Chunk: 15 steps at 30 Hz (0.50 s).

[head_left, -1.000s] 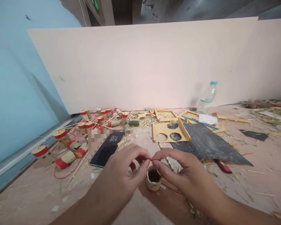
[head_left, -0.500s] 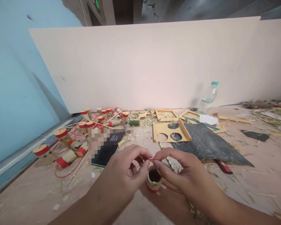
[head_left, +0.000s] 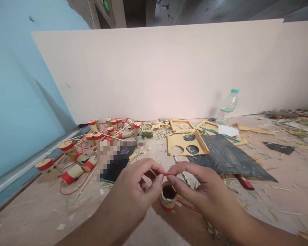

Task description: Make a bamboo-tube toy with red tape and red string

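My left hand (head_left: 141, 186) and my right hand (head_left: 199, 186) meet fingertip to fingertip, each pinching a thin red string (head_left: 165, 174) between thumb and forefinger. Just beneath the fingers a short bamboo tube (head_left: 168, 198) stands on the table, its hollow end up and a red band round its base. More of the red string trails out to the right of the tube, under my right hand. A striped pencil-like stick (head_left: 185, 177) lies behind my right fingers, partly hidden.
Several red-capped bamboo tubes (head_left: 72, 173) with strings and thin sticks cover the left side. Nearby lies a phone (head_left: 115, 169). Farther back are a yellow card with round holes (head_left: 174, 140), a dark sheet (head_left: 220, 153), a plastic bottle (head_left: 228, 107) and scattered shavings.
Both hands keep nearly the same pose, still pinching the red string above the tube. The fingertips shift only very slightly, and the tube stays in place.
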### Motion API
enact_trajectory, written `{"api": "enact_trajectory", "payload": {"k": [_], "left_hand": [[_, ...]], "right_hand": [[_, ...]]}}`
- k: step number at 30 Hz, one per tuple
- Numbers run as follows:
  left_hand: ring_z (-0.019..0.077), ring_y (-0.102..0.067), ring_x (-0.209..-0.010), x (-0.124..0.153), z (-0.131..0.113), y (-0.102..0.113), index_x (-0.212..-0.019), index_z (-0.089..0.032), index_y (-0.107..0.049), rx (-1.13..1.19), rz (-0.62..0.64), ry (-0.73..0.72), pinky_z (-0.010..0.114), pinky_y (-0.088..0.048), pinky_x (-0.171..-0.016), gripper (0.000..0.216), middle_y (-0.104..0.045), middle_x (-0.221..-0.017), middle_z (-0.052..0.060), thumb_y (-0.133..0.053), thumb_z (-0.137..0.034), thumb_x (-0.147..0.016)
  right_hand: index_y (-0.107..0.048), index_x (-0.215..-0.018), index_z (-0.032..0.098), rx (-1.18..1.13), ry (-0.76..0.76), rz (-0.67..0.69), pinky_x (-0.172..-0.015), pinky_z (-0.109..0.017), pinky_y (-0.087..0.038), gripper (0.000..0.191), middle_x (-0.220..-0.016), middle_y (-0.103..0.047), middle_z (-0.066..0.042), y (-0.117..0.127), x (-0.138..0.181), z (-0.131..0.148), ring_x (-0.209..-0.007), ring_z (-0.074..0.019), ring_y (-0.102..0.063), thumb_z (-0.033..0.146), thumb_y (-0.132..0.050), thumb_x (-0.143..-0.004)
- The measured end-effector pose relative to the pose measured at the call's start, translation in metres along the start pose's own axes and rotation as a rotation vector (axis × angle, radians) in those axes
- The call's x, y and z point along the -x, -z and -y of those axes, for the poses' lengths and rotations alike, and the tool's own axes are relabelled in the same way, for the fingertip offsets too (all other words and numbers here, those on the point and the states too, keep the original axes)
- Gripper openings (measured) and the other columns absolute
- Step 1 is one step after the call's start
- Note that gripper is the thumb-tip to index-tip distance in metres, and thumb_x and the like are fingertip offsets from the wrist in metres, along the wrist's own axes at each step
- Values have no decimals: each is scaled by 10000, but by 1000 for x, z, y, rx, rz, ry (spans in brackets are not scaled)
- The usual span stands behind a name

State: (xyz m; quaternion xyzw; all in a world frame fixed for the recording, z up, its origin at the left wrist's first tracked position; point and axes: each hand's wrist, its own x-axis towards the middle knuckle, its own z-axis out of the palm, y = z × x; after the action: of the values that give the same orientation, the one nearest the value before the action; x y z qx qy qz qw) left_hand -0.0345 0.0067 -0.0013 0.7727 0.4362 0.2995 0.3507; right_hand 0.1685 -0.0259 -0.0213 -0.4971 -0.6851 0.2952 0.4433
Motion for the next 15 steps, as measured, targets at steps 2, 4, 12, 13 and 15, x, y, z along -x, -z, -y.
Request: {"api": "enact_trajectory", "payload": {"k": [2,4,12,13,15], "left_hand": [[143,-681,-696,0,0,0,-970,-264,-742,75,31,74,225,-482,-594,147,-746,-825,-42,-601,-297,-998],[138,-665,-641,1,-2,0,-981,-261,-737,119,52,122,220,-462,-555,147,-740,-779,-46,-607,-327,-1001],[135,-675,-773,1,-6,7,-946,-282,-764,-145,-41,-148,224,-485,-638,125,-736,-898,-44,-649,-268,-992],[131,-666,-751,0,-5,8,-941,-281,-769,-162,-42,-170,225,-477,-634,126,-731,-881,-45,-655,-262,-992],[130,-661,-738,-2,-3,9,-940,-279,-778,-170,-42,-183,230,-472,-642,130,-735,-874,-44,-661,-268,-995]], "right_hand": [[-804,-907,261,-2,-11,8,-755,-190,-563,153,-841,-830,43,0,0,1,-767,-152,-748,310,-675,-973],[-803,-907,264,-8,-18,7,-756,-183,-562,146,-841,-831,48,0,0,1,-767,-148,-751,306,-677,-968],[-789,-891,257,-27,-2,10,-774,-174,-559,150,-838,-826,51,1,-1,0,-783,-142,-749,289,-673,-979],[-789,-893,256,-31,1,13,-776,-176,-561,149,-843,-828,48,1,-1,0,-791,-145,-752,293,-676,-981],[-791,-895,255,-41,-3,21,-778,-177,-566,154,-848,-830,45,1,0,0,-801,-148,-757,299,-678,-989]]}}
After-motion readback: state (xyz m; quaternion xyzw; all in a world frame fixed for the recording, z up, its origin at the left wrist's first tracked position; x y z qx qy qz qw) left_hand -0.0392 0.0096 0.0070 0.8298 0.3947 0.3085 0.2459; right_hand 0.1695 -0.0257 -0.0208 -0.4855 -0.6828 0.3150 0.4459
